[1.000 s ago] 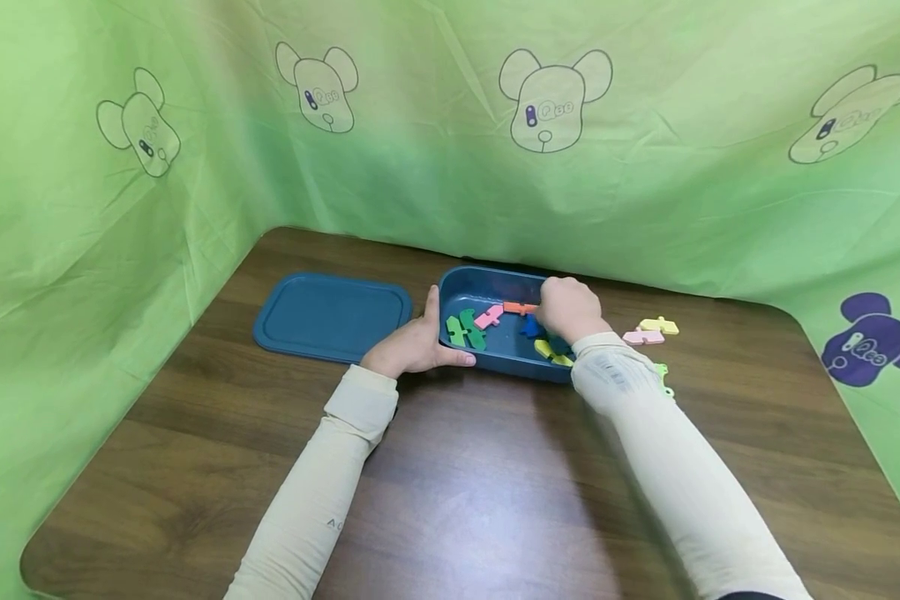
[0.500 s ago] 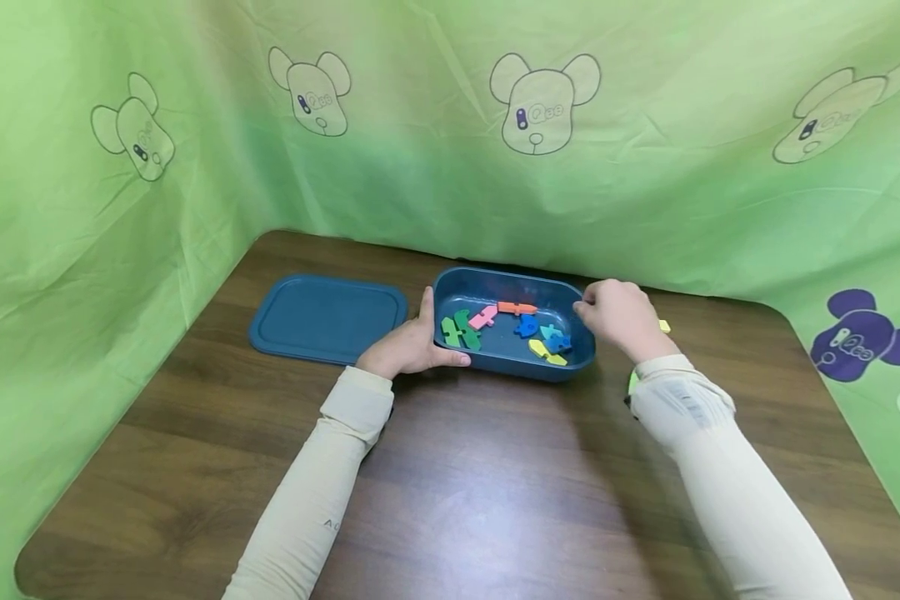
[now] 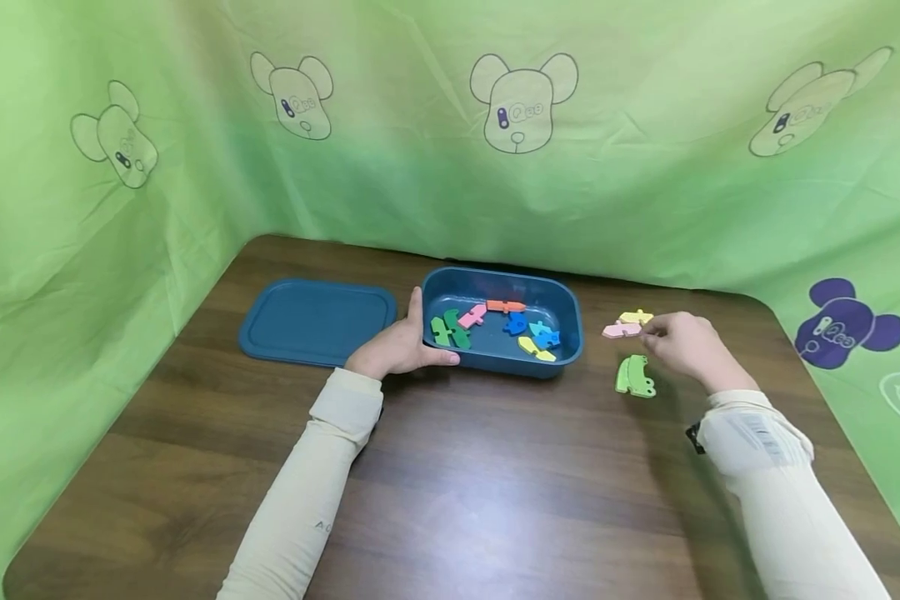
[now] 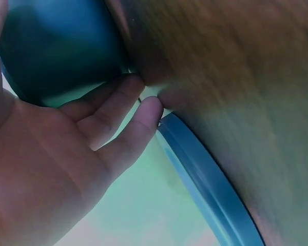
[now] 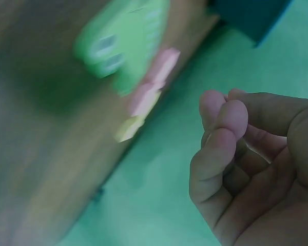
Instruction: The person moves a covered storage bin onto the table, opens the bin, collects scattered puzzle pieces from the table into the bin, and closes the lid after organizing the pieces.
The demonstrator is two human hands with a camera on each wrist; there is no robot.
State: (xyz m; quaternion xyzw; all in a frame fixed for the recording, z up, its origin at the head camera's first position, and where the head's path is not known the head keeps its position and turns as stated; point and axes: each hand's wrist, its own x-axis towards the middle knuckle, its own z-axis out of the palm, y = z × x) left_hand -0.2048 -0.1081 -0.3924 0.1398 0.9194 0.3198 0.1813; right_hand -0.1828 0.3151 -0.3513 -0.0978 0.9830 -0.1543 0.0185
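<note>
My left hand [image 3: 401, 346] rests against the near left corner of a dark blue box [image 3: 502, 363], thumb along its front wall and fingers at its left end. Inside the box lie several flat coloured pieces, among them an orange pencil-shaped one [image 3: 506, 307] and a blue one [image 3: 515, 323]. My right hand [image 3: 686, 342] is to the right of the box, fingertips drawn together against the thumb with nothing seen between them. Close by on the table are a pink piece [image 3: 621, 330], a yellow piece [image 3: 636, 317] and a light green piece with round eyes [image 3: 635, 377].
A dark blue lid [image 3: 318, 321] lies flat left of the box, close to my left hand. Behind the wooden table [image 3: 525, 467] hangs a green curtain [image 3: 390, 192] printed with bear heads.
My right hand has come up out of the box and moved right, over to the loose pieces on the table. The left hand stays at the box's corner.
</note>
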